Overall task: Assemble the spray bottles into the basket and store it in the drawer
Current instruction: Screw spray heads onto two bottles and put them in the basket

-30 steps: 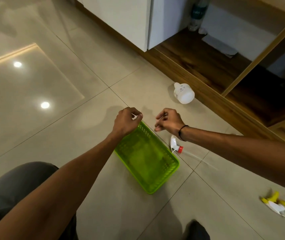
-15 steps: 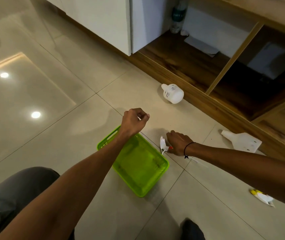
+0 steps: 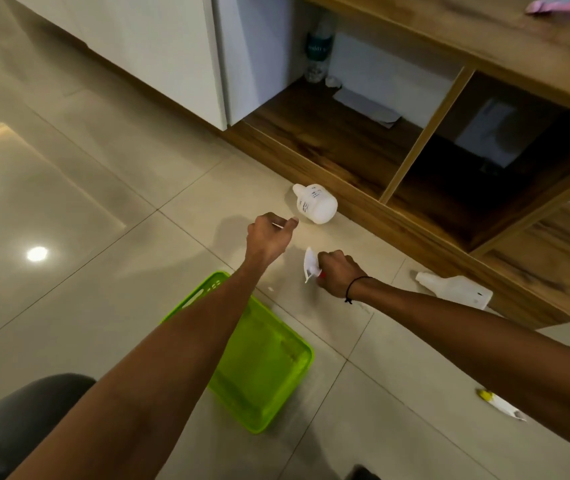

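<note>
Near the centre of the frame a white spray head (image 3: 310, 264) with a red tip is gripped by the right hand (image 3: 340, 277), whose fingers are closed around it just above the tiled floor (image 3: 103, 271). The left hand (image 3: 269, 235) is held slightly higher and further left, loosely curled, with something thin and pale apparently pinched between thumb and forefinger; what it is cannot be told. Just beyond that hand, above centre, a round white bottle (image 3: 315, 203) is seen lying on its side without a head, close to the wooden cabinet base (image 3: 363, 209). A second white bottle (image 3: 455, 290) lies on its side at centre right, also against the cabinet. A yellow-tipped spray head (image 3: 500, 405) lies well apart at lower right. The green basket (image 3: 269, 368) is seen at lower centre, partly covered by the left forearm, and nothing can be made out inside it.

The task is judged to be at an early stage: no bottle is seen assembled and nothing has been loaded. Both heads remain to be fitted, both bottles to be placed in the basket, and the basket to be stored; the open wooden compartment (image 3: 328, 133) at upper centre may be the place meant
</note>
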The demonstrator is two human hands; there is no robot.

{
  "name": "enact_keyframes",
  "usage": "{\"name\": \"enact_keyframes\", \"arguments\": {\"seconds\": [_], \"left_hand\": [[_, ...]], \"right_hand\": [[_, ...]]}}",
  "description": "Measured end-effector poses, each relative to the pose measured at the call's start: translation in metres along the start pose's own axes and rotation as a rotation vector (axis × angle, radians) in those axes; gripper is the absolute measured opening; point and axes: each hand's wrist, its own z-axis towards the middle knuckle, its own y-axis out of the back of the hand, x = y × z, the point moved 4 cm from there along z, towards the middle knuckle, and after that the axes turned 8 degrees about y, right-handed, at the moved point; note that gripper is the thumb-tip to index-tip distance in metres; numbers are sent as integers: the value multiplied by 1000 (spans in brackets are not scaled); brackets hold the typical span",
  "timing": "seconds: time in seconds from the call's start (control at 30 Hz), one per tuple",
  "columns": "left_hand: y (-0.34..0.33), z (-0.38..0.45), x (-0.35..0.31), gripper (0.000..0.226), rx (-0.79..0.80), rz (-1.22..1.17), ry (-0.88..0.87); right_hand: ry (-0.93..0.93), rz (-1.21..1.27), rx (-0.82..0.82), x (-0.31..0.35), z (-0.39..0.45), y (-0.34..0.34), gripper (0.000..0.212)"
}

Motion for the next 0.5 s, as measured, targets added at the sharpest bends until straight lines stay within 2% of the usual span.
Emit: {"name": "enact_keyframes", "arguments": {"seconds": [0.17,0.37,0.5], "left_hand": [[-26,34,-26,62,78,-103,193],[-77,50,-52,74,266,-331,441],[-101,58,-55,81,287,-473,506]], "right_hand": [[-28,79,-107,-16,14,23,35],[-61,146,-202,-37,19,34,32],[-85,198,-241,-54,17,39,35]]}}
